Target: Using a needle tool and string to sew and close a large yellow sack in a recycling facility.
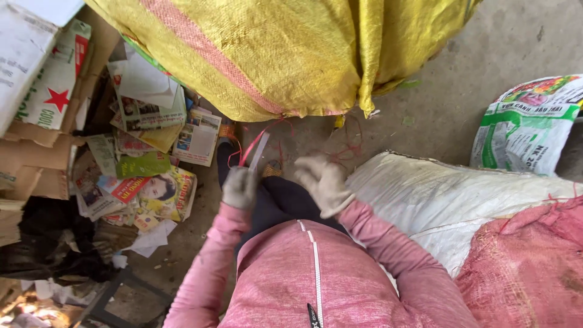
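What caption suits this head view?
Gloved left hand grips a flat strip with red string before a yellow woven sack.

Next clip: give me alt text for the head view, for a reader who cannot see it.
Seen from above, a person in a pink jacket holds a pale strip with red string in the gloved left hand, the gloved right hand beside it. A stuffed yellow woven sack lies ahead, loose magazines and cardboard to the left, white and pink sacks to the right.
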